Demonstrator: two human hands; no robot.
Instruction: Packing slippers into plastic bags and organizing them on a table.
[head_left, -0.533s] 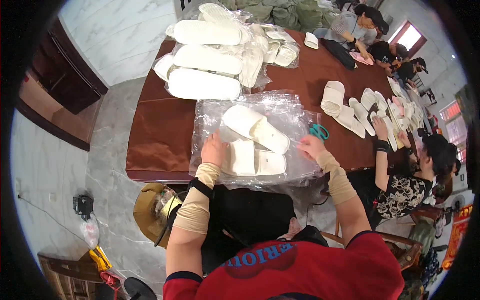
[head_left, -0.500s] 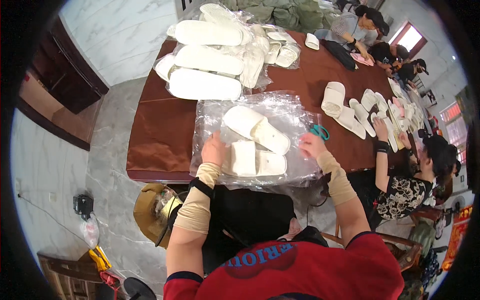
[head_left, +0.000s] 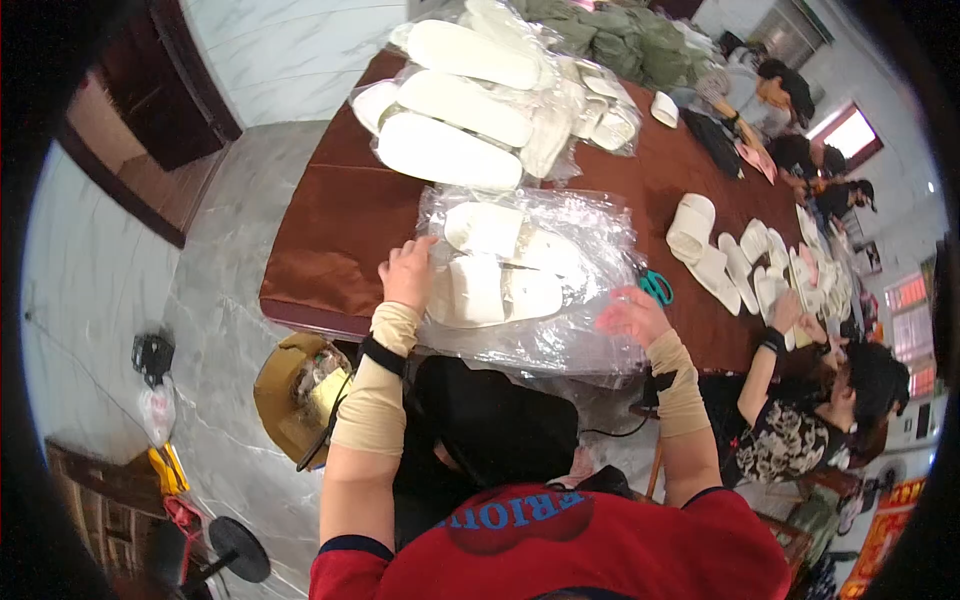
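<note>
A pair of white slippers (head_left: 478,292) lies inside a clear plastic bag (head_left: 600,222) near the table's front edge. Their straps are at the left, with the heels toward the right, one slipper above the other. At the bag's left edge rests my left hand (head_left: 405,272), fingers stretched out close to the straps. My right hand (head_left: 636,316) is over the right part of the bag, its fingers apart and slightly blurred. Scissors with teal handles (head_left: 657,287) lie just beyond my right hand.
Bagged white slippers (head_left: 450,150) are heaped at the back left of the brown-covered table (head_left: 325,215). More loose slippers (head_left: 740,270) lie to the right, where a co-worker (head_left: 800,405) works. A cardboard box (head_left: 290,395) stands below the table's left front edge.
The view has turned slightly. The upper slipper has come round from a slant to lie more alongside the lower one. My left hand has shifted up along the bag's edge, its fingers straighter.
</note>
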